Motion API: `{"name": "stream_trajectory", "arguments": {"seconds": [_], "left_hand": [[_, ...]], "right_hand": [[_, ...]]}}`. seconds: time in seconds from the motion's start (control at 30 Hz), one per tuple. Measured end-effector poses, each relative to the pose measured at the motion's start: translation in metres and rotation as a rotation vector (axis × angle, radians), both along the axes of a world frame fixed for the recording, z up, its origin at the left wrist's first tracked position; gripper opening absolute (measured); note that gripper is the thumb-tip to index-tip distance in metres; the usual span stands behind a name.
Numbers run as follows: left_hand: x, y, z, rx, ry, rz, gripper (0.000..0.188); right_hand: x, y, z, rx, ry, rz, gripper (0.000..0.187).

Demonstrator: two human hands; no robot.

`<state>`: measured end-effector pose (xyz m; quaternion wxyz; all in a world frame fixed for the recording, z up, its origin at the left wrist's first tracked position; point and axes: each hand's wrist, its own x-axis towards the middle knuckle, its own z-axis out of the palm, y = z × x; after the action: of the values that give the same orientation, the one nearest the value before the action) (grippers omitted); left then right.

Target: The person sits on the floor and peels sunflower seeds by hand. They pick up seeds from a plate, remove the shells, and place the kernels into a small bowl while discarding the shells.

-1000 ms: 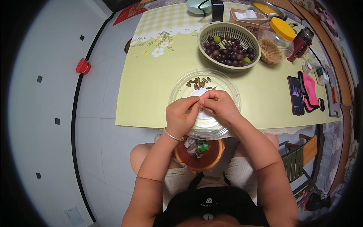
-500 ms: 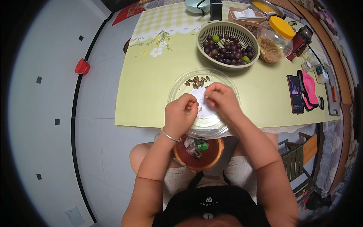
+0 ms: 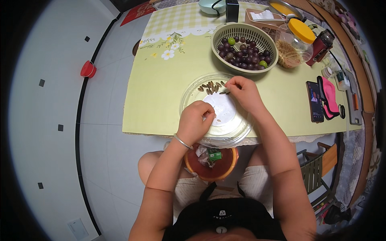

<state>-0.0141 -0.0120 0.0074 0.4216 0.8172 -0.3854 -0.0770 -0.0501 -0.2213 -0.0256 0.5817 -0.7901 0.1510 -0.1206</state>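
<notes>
Pinching left hand (image 3: 196, 122) and right hand (image 3: 244, 91) nearly closed, contents indiscernible, we judge the dark seeds (image 3: 216, 88) light, brittle, best gripped edgewise.

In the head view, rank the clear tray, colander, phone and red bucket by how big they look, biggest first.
1. Clear tray, though partly covered
2. Colander
3. Phone
4. Red bucket

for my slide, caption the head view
Right hand beside the dark seeds, left hand over the clear round tray.
</notes>
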Motion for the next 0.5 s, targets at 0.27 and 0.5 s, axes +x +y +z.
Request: {"name": "stream_trajectory", "arguments": {"seconds": [0.27,0.5], "left_hand": [[0.003,0.002,-0.004,-0.053,0.029,0.084,0.008],[0.000,-0.002,-0.012,-0.362,0.211,0.207,0.016]], "right_hand": [[0.000,0.020,-0.005,-0.685,0.062,0.009,0.010],[-0.010,0.036,0.025,0.441,0.183,0.140,0.007]]}}
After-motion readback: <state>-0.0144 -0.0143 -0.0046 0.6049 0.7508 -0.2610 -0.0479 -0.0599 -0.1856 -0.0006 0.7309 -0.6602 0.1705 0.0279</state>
